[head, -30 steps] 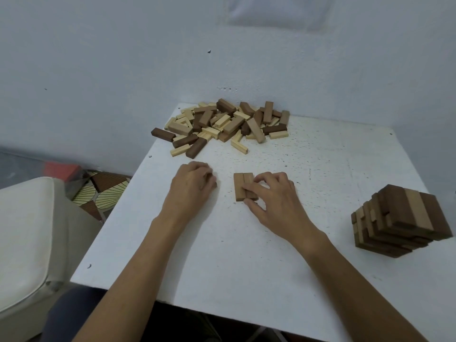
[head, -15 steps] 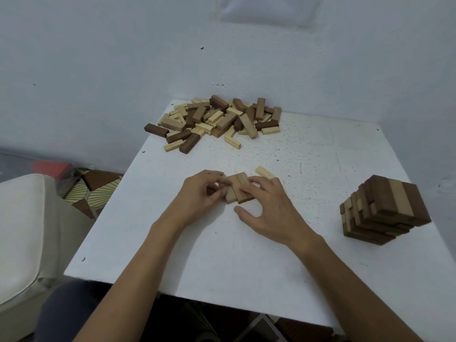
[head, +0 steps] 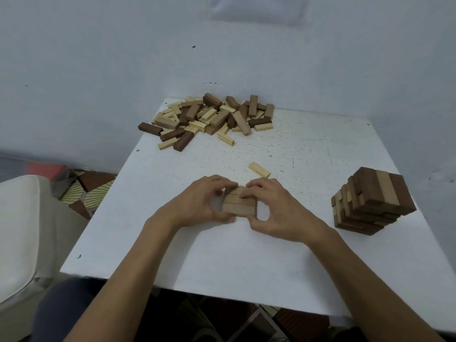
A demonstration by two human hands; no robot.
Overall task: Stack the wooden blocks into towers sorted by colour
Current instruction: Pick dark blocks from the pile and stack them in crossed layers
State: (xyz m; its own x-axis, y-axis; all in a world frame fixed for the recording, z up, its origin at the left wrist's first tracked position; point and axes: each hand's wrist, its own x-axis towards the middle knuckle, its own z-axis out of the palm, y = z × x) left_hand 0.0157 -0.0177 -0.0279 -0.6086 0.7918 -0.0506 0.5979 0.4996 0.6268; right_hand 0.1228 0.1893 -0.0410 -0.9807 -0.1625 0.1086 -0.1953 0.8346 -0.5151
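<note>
Fingers (head: 222, 183) of left hand (head: 197, 206) curled round left end of tan block layer (head: 239, 208), seemingly three blocks side by side, on white table (head: 222, 262). Mixed pile (head: 209, 119) well behind. Loose pale block (head: 259, 169) just beyond right hand (head: 278, 213), pinching layer's right end. Far right, mixed-colour tower (head: 372, 201).

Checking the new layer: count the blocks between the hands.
3 blocks, side by side, gripped between left hand and right hand: near block, middle block, far block. Fingers cover parts, so another may be hidden.
</note>
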